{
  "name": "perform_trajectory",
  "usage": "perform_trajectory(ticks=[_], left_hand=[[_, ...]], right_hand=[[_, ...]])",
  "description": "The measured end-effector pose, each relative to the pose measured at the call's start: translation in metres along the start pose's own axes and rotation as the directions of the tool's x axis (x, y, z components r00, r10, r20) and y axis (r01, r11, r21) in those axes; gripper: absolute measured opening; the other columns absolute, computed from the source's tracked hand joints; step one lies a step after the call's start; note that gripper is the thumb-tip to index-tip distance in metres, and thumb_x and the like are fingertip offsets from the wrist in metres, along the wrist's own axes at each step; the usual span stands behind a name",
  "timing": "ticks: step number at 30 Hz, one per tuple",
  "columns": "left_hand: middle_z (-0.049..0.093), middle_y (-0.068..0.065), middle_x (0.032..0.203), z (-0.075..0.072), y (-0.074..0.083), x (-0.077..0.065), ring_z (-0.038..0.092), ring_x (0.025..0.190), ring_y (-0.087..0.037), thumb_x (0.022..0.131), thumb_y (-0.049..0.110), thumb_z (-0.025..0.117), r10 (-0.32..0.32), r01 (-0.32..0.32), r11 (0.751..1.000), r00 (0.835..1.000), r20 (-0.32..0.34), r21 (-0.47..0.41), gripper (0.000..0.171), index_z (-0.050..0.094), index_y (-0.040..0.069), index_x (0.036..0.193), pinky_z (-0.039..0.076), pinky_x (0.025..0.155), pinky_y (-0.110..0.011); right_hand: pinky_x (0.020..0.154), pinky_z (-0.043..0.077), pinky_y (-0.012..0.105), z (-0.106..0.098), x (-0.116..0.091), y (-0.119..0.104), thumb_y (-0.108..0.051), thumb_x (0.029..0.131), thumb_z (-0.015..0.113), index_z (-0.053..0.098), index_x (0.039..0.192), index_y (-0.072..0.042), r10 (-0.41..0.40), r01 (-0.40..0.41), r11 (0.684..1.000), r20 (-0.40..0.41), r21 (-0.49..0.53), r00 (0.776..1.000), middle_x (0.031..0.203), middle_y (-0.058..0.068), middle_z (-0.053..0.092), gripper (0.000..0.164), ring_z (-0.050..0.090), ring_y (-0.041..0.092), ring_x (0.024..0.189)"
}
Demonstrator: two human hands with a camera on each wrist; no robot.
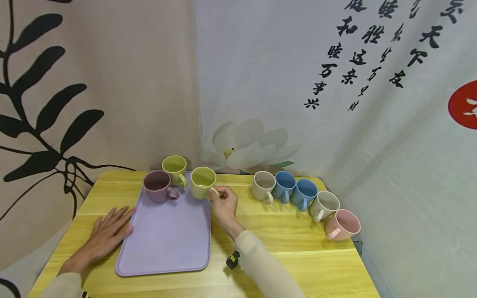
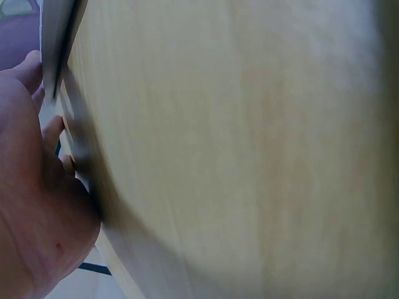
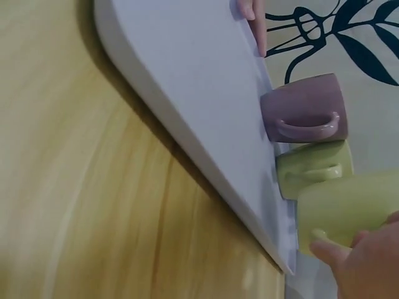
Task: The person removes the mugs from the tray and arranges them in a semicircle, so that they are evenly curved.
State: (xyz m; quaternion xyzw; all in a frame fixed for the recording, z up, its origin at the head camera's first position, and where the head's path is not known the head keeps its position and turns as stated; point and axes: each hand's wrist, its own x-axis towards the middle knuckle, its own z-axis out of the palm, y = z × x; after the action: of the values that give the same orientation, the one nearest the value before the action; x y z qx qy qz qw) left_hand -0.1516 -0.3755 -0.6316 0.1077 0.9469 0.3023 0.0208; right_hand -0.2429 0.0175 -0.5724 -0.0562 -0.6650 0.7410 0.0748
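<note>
The wood-grain counter [image 1: 283, 267] fills the frame's lower middle; a lilac tray [image 1: 169, 240] lies left of centre. Hands: the left hand [image 1: 107, 235], fingers extended, touches the tray's left edge; the right hand [image 1: 225, 205] pinches the handle of a yellow-green mug [image 1: 201, 188] at the tray's upper-right corner.

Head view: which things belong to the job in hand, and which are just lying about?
Likely part of the job:
lavender tray
left hand, touching its left edge
near green mug, held by its handle
right hand, holding that mug
purple mug and far green mug, on the tray

Apparently just lying about, untouched:
two blue mugs
two pale mugs
pink mug
</note>
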Motion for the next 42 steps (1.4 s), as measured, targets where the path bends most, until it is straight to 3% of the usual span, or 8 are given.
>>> perform_trajectory(ticks=[4,10,16,24,33,42], left_hand=[[0.026,-0.037,0.182,0.000,0.000,0.000,0.006,0.168,-0.071,0.120,0.040,0.052,0.002,-0.002,1.000,1.000,0.002,0.004,0.067,0.032,0.018,0.179,-0.011,0.127,-0.091],[0.026,-0.037,0.182,-0.001,0.001,-0.001,0.007,0.168,-0.071,0.120,0.040,0.052,0.003,-0.003,1.000,1.000,0.002,0.005,0.067,0.031,0.019,0.180,-0.012,0.127,-0.091],[0.027,-0.037,0.182,-0.001,0.000,-0.001,0.008,0.167,-0.072,0.120,0.039,0.052,0.011,-0.011,1.000,1.000,-0.005,0.007,0.066,0.032,0.018,0.179,-0.011,0.127,-0.091],[0.026,-0.037,0.182,-0.001,0.000,-0.001,0.007,0.167,-0.072,0.120,0.040,0.052,0.016,-0.016,1.000,1.000,-0.011,-0.009,0.067,0.032,0.019,0.179,-0.014,0.127,-0.091],[0.024,-0.037,0.183,0.002,-0.005,-0.001,0.004,0.168,-0.072,0.120,0.043,0.051,0.009,-0.009,1.000,1.000,-0.006,-0.023,0.067,0.031,0.021,0.180,-0.017,0.127,-0.089],[0.024,-0.036,0.183,0.002,-0.005,0.001,0.003,0.168,-0.071,0.120,0.043,0.051,0.011,-0.011,1.000,1.000,-0.002,-0.027,0.067,0.032,0.021,0.180,-0.018,0.127,-0.089]], right_hand=[[0.084,0.072,0.036,-0.014,-0.003,-0.005,-0.005,0.098,0.086,0.077,0.111,0.005,-0.006,0.006,0.998,0.004,0.070,1.000,0.088,-0.002,0.070,0.019,0.069,0.011,0.082],[0.082,0.071,0.029,-0.040,-0.005,-0.008,-0.005,0.099,0.085,0.073,0.112,0.007,-0.008,0.009,0.996,-0.004,0.087,1.000,0.087,-0.002,0.068,0.021,0.071,0.011,0.081],[0.086,0.073,0.037,-0.067,-0.006,-0.008,-0.005,0.099,0.085,0.072,0.112,0.008,-0.006,0.009,0.997,-0.032,0.077,0.999,0.088,0.000,0.070,0.023,0.074,0.013,0.084],[0.079,0.073,0.036,-0.096,-0.004,-0.004,-0.001,0.096,0.086,0.073,0.111,0.012,-0.014,0.023,0.997,-0.114,0.075,0.993,0.084,-0.001,0.070,0.024,0.072,0.010,0.078],[0.066,0.065,0.023,-0.111,-0.001,-0.002,-0.003,0.096,0.088,0.075,0.110,0.012,-0.014,0.017,1.000,-0.190,0.015,0.982,0.081,-0.001,0.070,0.024,0.065,0.006,0.073],[0.065,0.064,0.024,-0.118,0.003,0.002,-0.002,0.095,0.087,0.076,0.110,0.011,-0.006,0.007,1.000,-0.224,0.003,0.975,0.081,-0.001,0.070,0.023,0.065,0.006,0.073]])
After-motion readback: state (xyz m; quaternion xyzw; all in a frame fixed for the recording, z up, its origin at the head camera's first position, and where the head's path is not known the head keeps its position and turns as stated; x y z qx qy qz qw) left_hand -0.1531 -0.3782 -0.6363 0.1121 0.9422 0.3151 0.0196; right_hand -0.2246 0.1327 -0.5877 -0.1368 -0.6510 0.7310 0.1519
